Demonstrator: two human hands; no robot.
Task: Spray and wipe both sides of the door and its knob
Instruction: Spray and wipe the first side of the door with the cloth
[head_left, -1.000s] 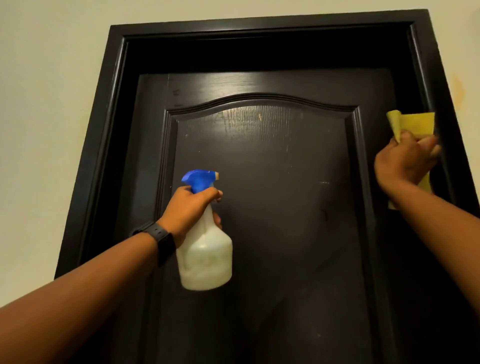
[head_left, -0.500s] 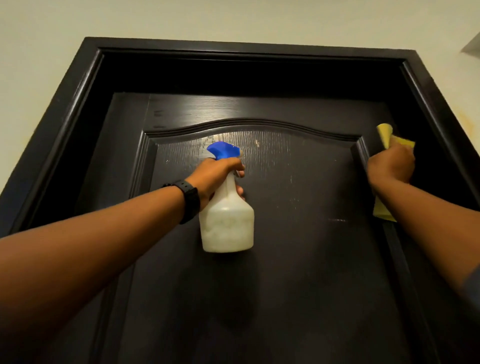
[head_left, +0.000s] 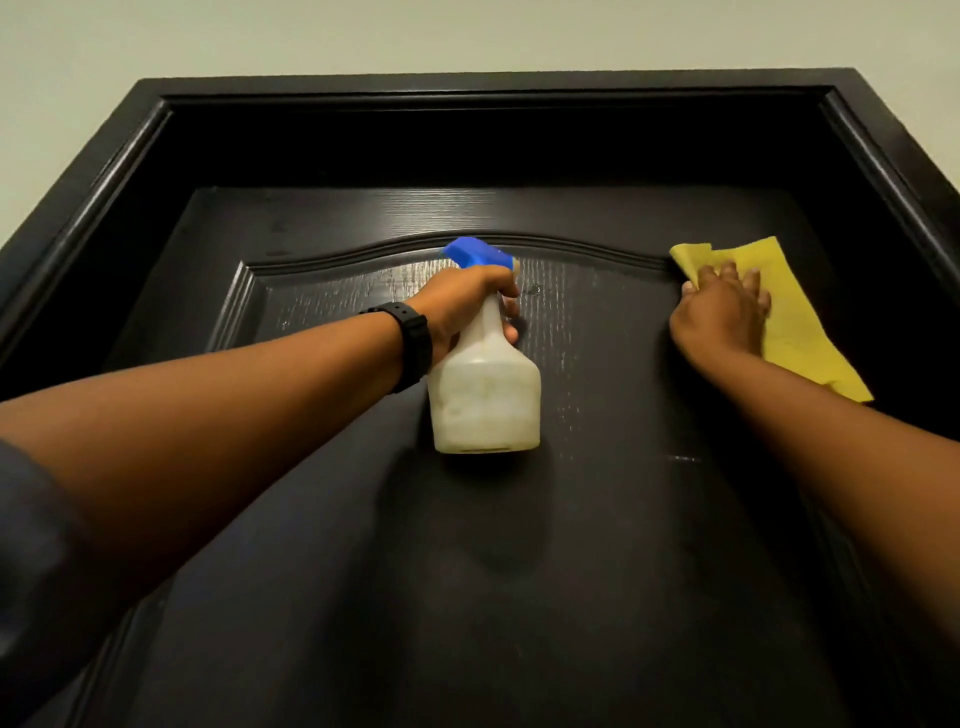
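The left hand (head_left: 462, 306) grips the spray bottle (head_left: 485, 400) in front of the dark door (head_left: 519, 571), while the right hand (head_left: 722, 312) presses a yellow cloth (head_left: 800, 322) flat on the door with fingers spread.

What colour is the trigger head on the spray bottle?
Blue, on a whitish translucent spray bottle; the trigger head shows clearly in the head view.

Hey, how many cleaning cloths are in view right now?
1. A yellow cloth lies flat against the upper right of the door, pressed by the right hand. The left hand holds only the spray bottle. Others may sit out of frame.
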